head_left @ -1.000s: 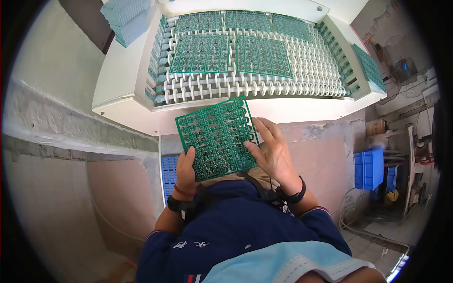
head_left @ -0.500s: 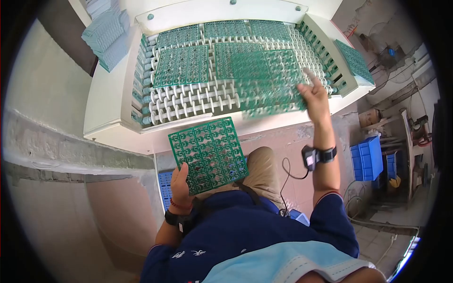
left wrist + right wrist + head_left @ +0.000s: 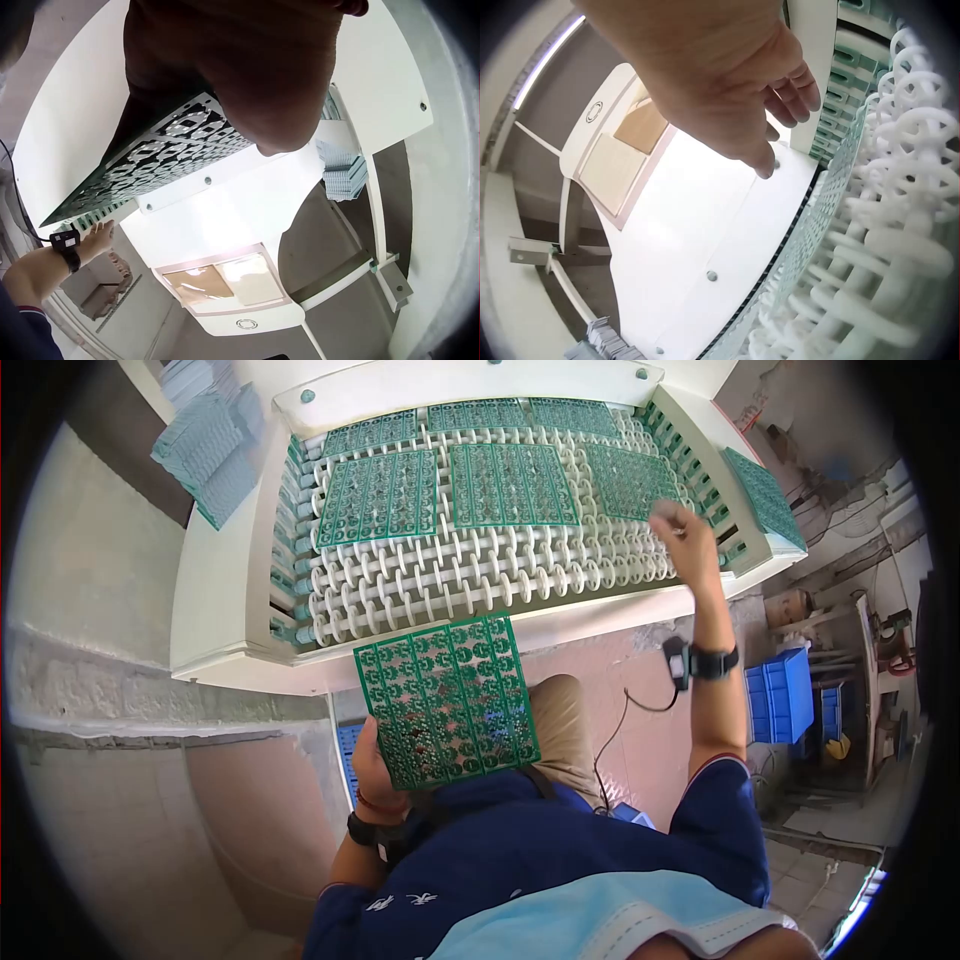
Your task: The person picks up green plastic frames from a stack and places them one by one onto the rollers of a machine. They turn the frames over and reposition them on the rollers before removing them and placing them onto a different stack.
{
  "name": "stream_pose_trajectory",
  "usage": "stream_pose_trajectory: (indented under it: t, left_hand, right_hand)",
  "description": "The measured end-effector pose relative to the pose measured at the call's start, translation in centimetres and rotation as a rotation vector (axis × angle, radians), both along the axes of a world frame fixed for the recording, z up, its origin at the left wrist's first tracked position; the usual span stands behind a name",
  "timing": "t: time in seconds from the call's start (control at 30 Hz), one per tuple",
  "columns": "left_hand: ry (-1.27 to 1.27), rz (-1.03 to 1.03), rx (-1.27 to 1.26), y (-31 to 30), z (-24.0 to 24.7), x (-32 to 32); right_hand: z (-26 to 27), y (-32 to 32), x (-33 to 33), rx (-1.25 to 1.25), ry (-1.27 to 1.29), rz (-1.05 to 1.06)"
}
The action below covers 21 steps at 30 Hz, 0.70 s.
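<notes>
My left hand (image 3: pixel 373 768) grips a green printed circuit board panel (image 3: pixel 448 705) by its left edge, holding it tilted in front of my body. In the left wrist view, the thumb side of that hand covers part of the panel. My right hand (image 3: pixel 690 550) is over the right side of the roller conveyor (image 3: pixel 430 575), its fingers loosely bent and nothing between them. Just beyond those fingertips lies another circuit board panel (image 3: pixel 628 482) on the white rollers. The right wrist view shows the fingers (image 3: pixel 787 101) apart from the panel (image 3: pixel 825 206) on the rollers.
Several more panels (image 3: pixel 378 498) lie in two rows on the rollers. Stacked blue-grey sheets (image 3: pixel 205 455) stand on the machine's left side. One panel (image 3: pixel 765 498) leans on the right side wall (image 3: pixel 705 440). A blue crate (image 3: pixel 780 697) stands at the right.
My right hand left the held panel, carried another panel up to the conveyor and let go of it at the right of the front row. My left hand kept its panel near my body.
</notes>
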<state>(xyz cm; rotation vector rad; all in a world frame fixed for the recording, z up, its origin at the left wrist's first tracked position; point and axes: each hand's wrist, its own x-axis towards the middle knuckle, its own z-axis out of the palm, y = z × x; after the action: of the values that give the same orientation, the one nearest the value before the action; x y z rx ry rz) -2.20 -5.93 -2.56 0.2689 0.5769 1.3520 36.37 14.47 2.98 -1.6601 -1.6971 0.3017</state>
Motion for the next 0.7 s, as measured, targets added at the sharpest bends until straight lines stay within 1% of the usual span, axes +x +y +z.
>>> stream_pose_trajectory:
  t: [0.07,0.1,0.13,0.17,0.2,0.23,0.27,0.3,0.33,0.37,0.4,0.43,0.47,0.5,0.53,0.57,0.63,0.67,0.7]
  left_hand:
    - [-0.045,-0.045,-0.002,0.6,0.9,0.2]
    - [-0.048,-0.053,-0.005,1.0,1.1,0.4]
    - [-0.051,-0.061,-0.008,1.3,1.2,0.6]
    - [-0.050,-0.065,-0.008,1.6,1.3,0.8]
    - [-0.013,-0.071,-0.010,2.0,1.3,1.0]
    - [0.025,-0.074,-0.011,2.3,1.4,1.0]
    - [0.034,-0.071,-0.012,2.6,1.2,0.9]
    - [0.126,-0.076,0.006,2.8,0.7,0.8]
    - [0.218,-0.076,0.022,3.0,0.5,0.6]
    - [0.226,-0.061,0.017,3.1,0.6,0.5]
    - [0.332,-0.098,0.091,3.2,0.7,0.4]
    - [0.439,-0.134,0.161,3.2,0.8,0.3]
    - [0.324,-0.120,0.183,3.3,0.4,0.5]
    - [0.331,-0.098,0.178,3.2,0.0,0.5]
    - [0.328,-0.104,0.176,3.1,-0.2,0.5]
    - [0.324,-0.115,0.174,2.9,-0.2,0.6]
    - [0.310,-0.083,0.168,2.7,0.1,0.8]
    - [0.355,-0.060,0.167,2.7,-0.2,0.7]
    - [0.400,-0.040,0.167,2.8,-0.2,0.7]
  right_hand:
    - [-0.7,-5.4,-4.8,-0.095,0.238,0.223]
    - [-2.0,-7.7,-6.3,-0.176,0.276,0.294]
    - [-3.2,-10.0,-7.9,-0.325,0.593,0.397]
    - [-4.6,-11.7,-9.1,-0.423,0.674,0.459]
    - [-4.5,-13.1,-10.7,-0.523,0.917,0.519]
    - [-5.2,-14.2,-11.4,-0.523,0.921,0.522]
    - [-6.3,-15.0,-12.0,-0.581,0.917,0.499]
    - [-7.0,-15.5,-12.5,-0.640,0.913,0.480]
    - [-7.0,-15.7,-12.8,-0.643,0.917,0.493]
    - [-7.0,-16.0,-13.1,-0.524,0.785,0.412]
    - [-6.9,-16.1,-13.4,-0.406,0.651,0.335]
    - [-6.1,-16.1,-13.7,-0.417,0.655,0.356]
    - [-4.6,-15.9,-14.1,-0.234,0.410,0.317]
    - [-3.8,-15.8,-14.3,-0.044,0.166,0.274]
    - [-3.8,-15.7,-14.4,0.004,0.062,0.255]
    - [-3.5,-15.7,-14.7,0.004,0.065,0.272]
    - [-2.8,-15.8,-15.1,0.198,-0.092,0.217]
    - [-2.7,-15.9,-15.1,0.204,-0.090,0.221]
    - [-2.7,-16.2,-15.1,0.138,-0.049,0.214]
